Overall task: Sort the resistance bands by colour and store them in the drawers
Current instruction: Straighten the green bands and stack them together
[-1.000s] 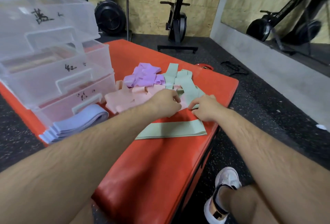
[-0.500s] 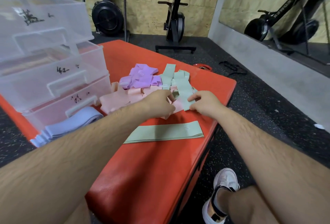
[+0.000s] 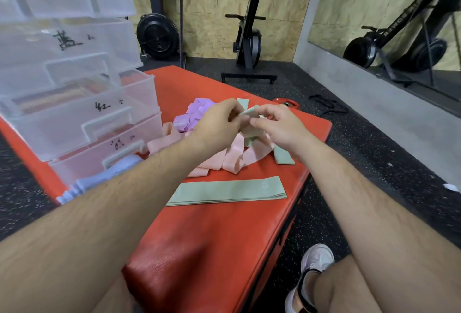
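Observation:
Both hands are raised over a heap of bands on the red mat [image 3: 224, 238]. My left hand [image 3: 219, 123] and my right hand [image 3: 279, 125] pinch the same green band [image 3: 249, 114] between fingertips, lifted above the heap. Below them lie pink bands [image 3: 232, 155], purple bands [image 3: 192, 115] and another green band [image 3: 283, 155]. A neat stack of flat green bands [image 3: 224, 191] lies nearer me. Blue bands [image 3: 99, 180] are stacked in front of the clear drawer unit [image 3: 74, 103] at left, whose middle drawer is pulled out with pinkish-red bands inside.
The mat's right edge drops to black speckled floor, where my shoe [image 3: 311, 275] stands. A red weight plate [image 3: 287, 103] lies past the mat's far corner. Rowing machines [image 3: 249, 38] and a fan wheel [image 3: 157, 36] stand against the plywood wall.
Both hands have risen from the heap, lifting a green band between them; earlier they were down on the heap picking at it.

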The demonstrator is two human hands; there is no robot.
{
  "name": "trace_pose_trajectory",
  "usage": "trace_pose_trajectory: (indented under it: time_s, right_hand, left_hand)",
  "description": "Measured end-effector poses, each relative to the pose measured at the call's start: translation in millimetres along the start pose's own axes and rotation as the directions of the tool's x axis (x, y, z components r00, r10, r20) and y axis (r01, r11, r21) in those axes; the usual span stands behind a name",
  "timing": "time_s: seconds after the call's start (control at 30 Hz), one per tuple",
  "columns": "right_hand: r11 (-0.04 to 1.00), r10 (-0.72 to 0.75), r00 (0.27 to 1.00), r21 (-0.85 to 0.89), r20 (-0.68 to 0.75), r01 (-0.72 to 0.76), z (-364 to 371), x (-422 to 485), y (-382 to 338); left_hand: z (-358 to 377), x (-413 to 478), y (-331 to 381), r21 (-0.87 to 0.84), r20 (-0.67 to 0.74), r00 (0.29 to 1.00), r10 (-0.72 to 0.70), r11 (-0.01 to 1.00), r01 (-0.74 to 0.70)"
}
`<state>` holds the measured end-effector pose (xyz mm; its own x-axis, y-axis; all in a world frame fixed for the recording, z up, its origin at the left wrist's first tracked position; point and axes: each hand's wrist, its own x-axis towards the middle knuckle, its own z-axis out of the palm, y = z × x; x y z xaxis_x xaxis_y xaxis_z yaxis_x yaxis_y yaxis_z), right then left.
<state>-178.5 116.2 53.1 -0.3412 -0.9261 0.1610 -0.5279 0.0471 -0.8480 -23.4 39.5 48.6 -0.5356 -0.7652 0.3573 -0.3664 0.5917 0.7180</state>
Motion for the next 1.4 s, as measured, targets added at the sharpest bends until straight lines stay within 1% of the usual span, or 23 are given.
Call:
trace_pose_trajectory:
  time_s: [0.07,0.17,0.27,0.4,0.47,0.53,0.6,0.7,0.77,0.83,0.97,1.07,1.17,1.27,1.33,1.4]
  right_hand:
    - [0.996,-0.025,1.000,-0.080,-0.010,0.024,8,5,1]
    - [0.995,-0.076,0.995,-0.058,0.058,0.080,23,6,-2]
    - [0.986,-0.144,0.983,-0.062,0.114,0.152,38,6,-7]
    - [0.975,-0.191,0.966,-0.078,0.173,0.207,50,9,-13]
    - [0.977,-0.165,0.964,-0.100,0.209,0.189,52,10,-12]
    - [0.971,-0.135,0.964,-0.160,0.229,0.175,51,12,-8]
    - [0.948,-0.099,0.971,-0.277,0.218,0.158,47,15,-2]
    - [0.881,-0.044,0.980,-0.456,0.193,0.129,36,17,10]
    - [0.856,-0.008,0.981,-0.505,0.195,0.108,28,16,18]
    - [0.878,0.032,0.980,-0.474,0.198,0.067,21,13,24]
    - [0.844,0.052,0.987,-0.535,0.150,0.036,4,10,34]
    - [0.854,0.087,0.991,-0.520,0.102,-0.021,-13,7,43]
    - [0.911,0.134,0.989,-0.401,0.056,-0.100,-30,1,45]
    - [0.963,0.203,0.974,-0.203,0.098,-0.180,-40,-7,48]
    - [0.960,0.238,0.960,-0.187,0.150,-0.208,-42,-15,52]
    - [0.943,0.251,0.950,-0.268,0.184,-0.197,-39,-24,57]
  left_hand:
    - [-10,-2,0,-0.091,-0.021,0.998,-0.053,0.995,0.051]
    - [-23,-6,-6,-0.180,0.011,0.993,-0.114,0.977,0.114]
    - [-34,-10,-13,-0.137,0.034,0.989,-0.143,0.980,0.146]
    - [-50,-14,-23,-0.109,-0.043,0.989,-0.143,0.984,0.138]
    - [-58,-15,-30,-0.122,-0.064,0.985,-0.162,0.981,0.153]
    - [-65,-18,-36,-0.157,-0.065,0.979,-0.191,0.971,0.179]
    - [-73,-22,-38,-0.177,-0.076,0.973,-0.217,0.963,0.201]
    - [-84,-26,-43,-0.219,-0.121,0.958,-0.258,0.949,0.228]
    - [-91,-29,-46,-0.246,-0.123,0.951,-0.285,0.937,0.249]
    - [-97,-33,-49,-0.265,-0.125,0.942,-0.311,0.925,0.270]
    - [-107,-42,-57,-0.270,-0.183,0.919,-0.349,0.917,0.294]
    - [-115,-47,-66,-0.240,-0.200,0.907,-0.370,0.916,0.321]
    - [-119,-56,-75,-0.236,-0.121,0.899,-0.420,0.892,0.385]
    - [-116,-67,-80,-0.170,-0.054,0.884,-0.465,0.876,0.451]
    - [-111,-76,-80,-0.099,-0.034,0.872,-0.488,0.870,0.483]
    - [-105,-85,-84,-0.026,-0.001,0.862,-0.506,0.862,0.506]
